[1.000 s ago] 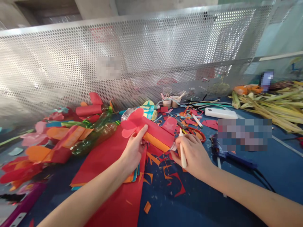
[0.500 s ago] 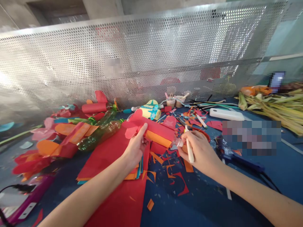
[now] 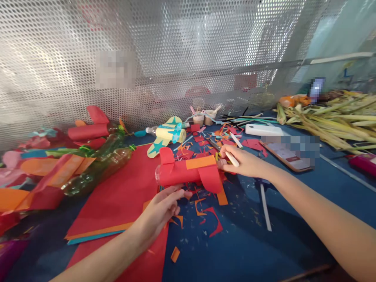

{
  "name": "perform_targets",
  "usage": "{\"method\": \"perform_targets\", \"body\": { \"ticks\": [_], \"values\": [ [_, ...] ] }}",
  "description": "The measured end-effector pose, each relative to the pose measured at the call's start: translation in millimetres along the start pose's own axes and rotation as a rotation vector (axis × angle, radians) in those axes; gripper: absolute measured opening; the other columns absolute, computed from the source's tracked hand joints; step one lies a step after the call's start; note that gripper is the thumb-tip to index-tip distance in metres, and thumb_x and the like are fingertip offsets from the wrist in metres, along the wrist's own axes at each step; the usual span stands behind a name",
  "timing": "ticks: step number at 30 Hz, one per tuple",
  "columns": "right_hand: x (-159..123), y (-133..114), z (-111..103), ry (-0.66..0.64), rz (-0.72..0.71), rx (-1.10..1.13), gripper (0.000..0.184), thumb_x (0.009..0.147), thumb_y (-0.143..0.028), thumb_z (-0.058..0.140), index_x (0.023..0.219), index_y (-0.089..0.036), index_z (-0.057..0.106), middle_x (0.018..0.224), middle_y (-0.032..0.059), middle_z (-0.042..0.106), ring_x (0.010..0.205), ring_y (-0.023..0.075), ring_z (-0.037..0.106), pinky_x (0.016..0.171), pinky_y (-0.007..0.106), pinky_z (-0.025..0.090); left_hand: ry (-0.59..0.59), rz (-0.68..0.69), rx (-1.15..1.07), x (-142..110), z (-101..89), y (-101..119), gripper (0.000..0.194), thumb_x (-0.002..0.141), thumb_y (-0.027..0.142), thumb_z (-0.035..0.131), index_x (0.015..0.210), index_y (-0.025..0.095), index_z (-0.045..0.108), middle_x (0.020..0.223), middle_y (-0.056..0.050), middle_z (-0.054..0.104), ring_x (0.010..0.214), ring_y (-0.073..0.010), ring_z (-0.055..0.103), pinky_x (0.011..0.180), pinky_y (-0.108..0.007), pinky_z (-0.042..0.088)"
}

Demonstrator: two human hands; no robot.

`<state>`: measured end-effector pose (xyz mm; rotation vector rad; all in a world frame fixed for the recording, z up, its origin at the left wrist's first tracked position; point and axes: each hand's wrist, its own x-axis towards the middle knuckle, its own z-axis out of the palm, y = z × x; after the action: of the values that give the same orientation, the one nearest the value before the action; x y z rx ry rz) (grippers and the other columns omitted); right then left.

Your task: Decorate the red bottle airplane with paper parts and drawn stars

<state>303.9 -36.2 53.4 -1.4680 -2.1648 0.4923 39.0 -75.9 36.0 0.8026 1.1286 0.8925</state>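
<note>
A plastic bottle [image 3: 176, 174] wrapped in red paper lies level in front of me, with an orange strip on top and red paper fins at both ends. My right hand [image 3: 239, 159] grips its neck at the right end, and a white marker [image 3: 232, 158] is also held in those fingers. Just below the bottle is my left hand [image 3: 164, 205], fingers apart and holding nothing; I cannot tell whether a fingertip touches the bottle. Beneath and behind it are red and orange paper scraps [image 3: 216, 219].
Stacked red sheets [image 3: 117, 196] lie left of centre. Behind are a yellow paper-wrapped bottle [image 3: 169, 135], small cups [image 3: 210, 116] and a white case [image 3: 263, 129]. Green bottles [image 3: 96, 170] and paper-covered models crowd the left. A phone [image 3: 289, 154] and dry stalks [image 3: 331, 117] lie right.
My left hand has let go of the bottle and moved lower. The bottle has turned, bringing the orange strip up and a fin towards me. The view has shifted right and down.
</note>
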Motion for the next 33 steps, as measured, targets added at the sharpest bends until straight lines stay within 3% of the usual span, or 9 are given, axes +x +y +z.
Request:
{"method": "perform_targets", "body": {
  "ticks": [3, 6, 8, 12, 14, 20, 25, 28, 33],
  "values": [
    [4, 7, 0, -0.033, 0.015, 0.000, 0.017, 0.076, -0.021, 0.053, 0.082, -0.024, 0.038, 0.067, -0.0063, 0.043, 0.055, 0.0121, 0.041, 0.050, 0.022, 0.033, -0.104, -0.006, 0.139, -5, 2.6, -6, 0.032, 0.064, 0.037, 0.078, 0.091, 0.020, 0.074, 0.087, -0.010, 0.074, 0.042, -0.0063, 0.038, 0.044, -0.022, 0.035],
    [5, 10, 0, -0.033, 0.012, -0.022, 0.022, 0.073, -0.018, 0.056, 0.084, -0.024, 0.038, 0.071, -0.0056, 0.045, 0.059, 0.0128, 0.043, 0.054, 0.022, 0.033, -0.257, 0.164, 0.517, -8, 5.2, -7, 0.024, 0.075, 0.037, 0.069, 0.096, 0.024, 0.073, 0.085, -0.007, 0.074, 0.050, -0.0128, 0.054, 0.047, -0.024, 0.041],
    [4, 10, 0, -0.032, 0.007, -0.039, 0.025, 0.072, -0.016, 0.058, 0.085, -0.024, 0.039, 0.073, -0.0048, 0.047, 0.061, 0.0134, 0.044, 0.056, 0.023, 0.035, -0.333, 0.462, 0.850, -10, 7.5, -4, 0.020, 0.082, 0.030, 0.062, 0.100, 0.026, 0.071, 0.083, -0.006, 0.073, 0.064, -0.0185, 0.063, 0.056, -0.027, 0.048],
    [2, 8, -1, -0.043, -0.023, -0.065, 0.028, 0.071, -0.012, 0.059, 0.086, -0.024, 0.039, 0.078, -0.0024, 0.052, 0.070, 0.0161, 0.050, 0.064, 0.026, 0.039, -0.487, 1.325, 1.550, -14, 17.0, 3, 0.039, 0.086, 0.004, 0.039, 0.115, 0.014, 0.063, 0.091, -0.013, 0.073, 0.076, -0.0250, 0.065, 0.069, -0.039, 0.055],
    [1, 6, -1, -0.046, -0.044, -0.085, 0.030, 0.069, -0.009, 0.060, 0.085, -0.024, 0.039, 0.081, -0.0009, 0.054, 0.078, 0.0187, 0.052, 0.069, 0.028, 0.041, -0.448, 1.520, 1.763, -14, 23.5, 1, 0.045, 0.081, -0.003, 0.034, 0.115, 0.005, 0.061, 0.090, -0.016, 0.072, 0.072, -0.0250, 0.065, 0.062, -0.037, 0.057],
    [-2, 3, -1, -0.044, -0.101, -0.147, 0.034, 0.066, -0.004, 0.061, 0.086, -0.023, 0.042, 0.088, 0.0030, 0.058, 0.090, 0.0234, 0.053, 0.078, 0.035, 0.042, -0.317, 1.519, 2.024, -3, 34.4, -19, 0.049, 0.075, -0.005, 0.037, 0.117, 0.007, 0.060, 0.117, -0.020, 0.066, 0.070, -0.0206, 0.066, 0.056, -0.031, 0.057],
    [-6, 1, -3, -0.036, -0.099, -0.163, 0.033, 0.068, -0.005, 0.063, 0.089, -0.022, 0.044, 0.091, 0.0051, 0.060, 0.093, 0.0250, 0.056, 0.079, 0.035, 0.043, -0.408, 1.722, 1.953, 3, 32.0, -16, 0.040, 0.081, -0.001, 0.038, 0.114, 0.003, 0.061, 0.111, -0.022, 0.068, 0.063, -0.0204, 0.065, 0.052, -0.031, 0.055],
    [-8, -4, -12, 0.010, -0.066, -0.141, 0.027, 0.077, -0.020, 0.066, 0.093, -0.022, 0.045, 0.095, 0.0052, 0.062, 0.088, 0.0227, 0.059, 0.075, 0.033, 0.045, -0.460, 1.799, 1.865, 6, 28.0, -14, 0.036, 0.084, 0.000, 0.036, 0.107, 0.002, 0.063, 0.103, -0.021, 0.071, 0.063, -0.0204, 0.065, 0.051, -0.031, 0.055],
    [-16, -19, -23, 0.173, 0.050, 0.189, 0.025, 0.093, -0.047, 0.046, 0.087, -0.023, 0.046, 0.089, 0.0036, 0.064, 0.072, 0.0178, 0.060, 0.066, 0.030, 0.042, -0.430, 1.714, 1.691, 9, 22.5, -20, 0.035, 0.087, -0.001, 0.035, 0.108, 0.005, 0.062, 0.100, -0.015, 0.073, 0.073, -0.0196, 0.068, 0.058, -0.030, 0.057]
  ]
}}
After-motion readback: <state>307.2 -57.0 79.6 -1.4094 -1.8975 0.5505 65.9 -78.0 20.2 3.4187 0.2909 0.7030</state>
